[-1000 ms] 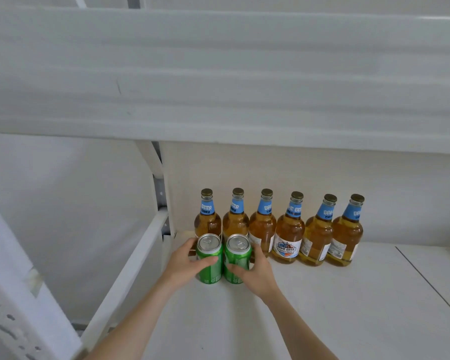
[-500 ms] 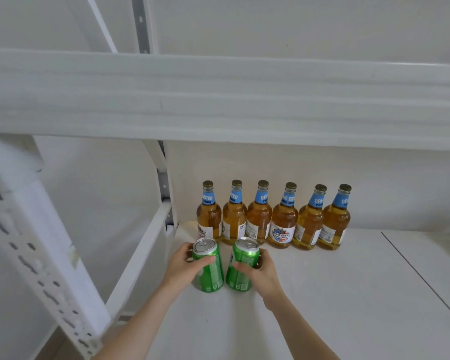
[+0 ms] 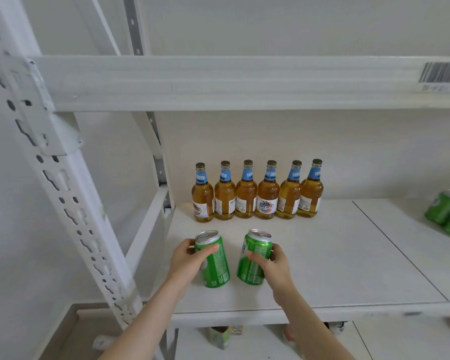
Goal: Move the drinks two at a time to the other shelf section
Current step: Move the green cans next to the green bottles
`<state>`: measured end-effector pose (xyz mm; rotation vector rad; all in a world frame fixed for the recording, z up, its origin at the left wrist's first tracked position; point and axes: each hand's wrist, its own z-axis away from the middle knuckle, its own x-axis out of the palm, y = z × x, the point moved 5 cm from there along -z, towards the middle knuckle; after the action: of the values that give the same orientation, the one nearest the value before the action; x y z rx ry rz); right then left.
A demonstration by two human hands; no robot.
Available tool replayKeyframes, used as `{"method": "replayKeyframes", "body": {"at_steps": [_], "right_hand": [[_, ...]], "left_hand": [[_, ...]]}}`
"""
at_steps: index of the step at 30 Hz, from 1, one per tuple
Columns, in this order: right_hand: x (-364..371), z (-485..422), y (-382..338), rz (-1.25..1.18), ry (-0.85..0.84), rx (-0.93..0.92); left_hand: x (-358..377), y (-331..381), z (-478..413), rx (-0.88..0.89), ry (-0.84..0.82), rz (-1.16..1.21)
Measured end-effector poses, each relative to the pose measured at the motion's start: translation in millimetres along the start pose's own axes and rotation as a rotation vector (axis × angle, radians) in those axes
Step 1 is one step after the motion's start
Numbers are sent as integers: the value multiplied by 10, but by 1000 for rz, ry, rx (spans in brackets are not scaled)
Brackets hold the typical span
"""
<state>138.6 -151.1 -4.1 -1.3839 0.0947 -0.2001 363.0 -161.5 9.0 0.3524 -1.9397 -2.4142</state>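
My left hand [image 3: 187,263] is wrapped around a green can [image 3: 216,266] and my right hand [image 3: 273,266] around a second green can [image 3: 253,258]. Both cans are upright, slightly tilted, a hand's width apart, over the front half of the white shelf [image 3: 335,268]. Behind them, against the back wall, several amber bottles [image 3: 256,196] with blue neck labels stand in a row. More green cans [image 3: 448,213] sit at the right edge, past a seam in the shelf board.
A white perforated upright [image 3: 70,198] slants down on the left. The upper shelf beam [image 3: 231,81] runs across above, with a barcode sticker [image 3: 440,74] at the right. Items on the lower shelf [image 3: 220,336] show under the front edge.
Both hands have drawn the two cans back from the bottle row toward the shelf front, and the cans have moved apart. The view has pulled back and risen.
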Motion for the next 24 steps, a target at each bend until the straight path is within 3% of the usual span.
{"method": "replayKeyframes", "body": {"at_steps": [12, 24], "right_hand": [[-829, 433, -41, 32, 49, -50], [-2257, 554, -244, 97, 59, -92]], "left_hand": [[628, 146, 646, 7, -42, 7], [1891, 287, 1254, 16, -56, 2]]}}
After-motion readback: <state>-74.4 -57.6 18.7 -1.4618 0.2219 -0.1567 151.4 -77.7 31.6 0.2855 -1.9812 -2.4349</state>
